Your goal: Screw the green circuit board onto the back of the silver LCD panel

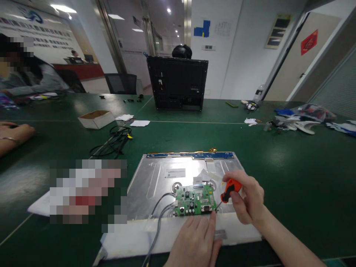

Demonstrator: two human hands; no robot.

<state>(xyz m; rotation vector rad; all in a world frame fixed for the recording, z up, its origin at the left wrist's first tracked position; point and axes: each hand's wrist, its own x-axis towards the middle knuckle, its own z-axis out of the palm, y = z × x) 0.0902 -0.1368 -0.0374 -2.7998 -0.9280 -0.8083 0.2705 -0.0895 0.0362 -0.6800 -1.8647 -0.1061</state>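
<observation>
A silver metal display back panel lies flat on the green table, with a blue strip board along its far edge. A small green circuit board sits on its near part, grey wires running off to the left. My right hand is closed round an orange-and-black screwdriver, its tip at the board's right near corner. My left hand lies flat, fingers stretched out, on the white front frame just below the board.
A black monitor shell stands upright at the far side. A small cardboard box, papers and black cables lie at the left. Another person's hand rests at the left edge. Clutter lies at the far right.
</observation>
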